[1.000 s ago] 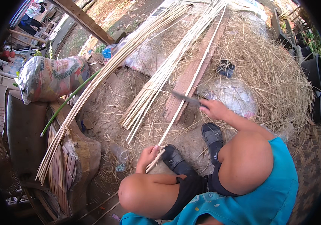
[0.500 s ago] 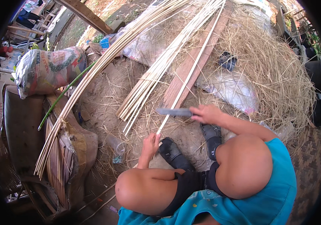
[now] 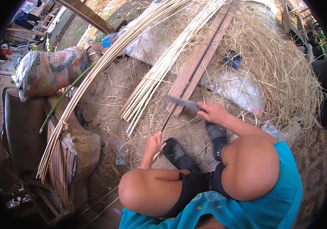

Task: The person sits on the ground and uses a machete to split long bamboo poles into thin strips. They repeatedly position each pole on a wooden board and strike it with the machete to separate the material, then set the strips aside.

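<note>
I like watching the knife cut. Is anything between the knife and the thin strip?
Nothing visible. The right hand holds the knife with its blade right at the thin strip; the left hand grips the strip's near end, below the blade.

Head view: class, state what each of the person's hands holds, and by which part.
The right hand grips a knife by its handle, blade pointing left. The left hand holds a long thin bamboo strip at its near end.

Sack (image 3: 49,70) far left — strip bundle (image 3: 152,84) left of plank (image 3: 197,66), on straw (image 3: 285,65).
</note>
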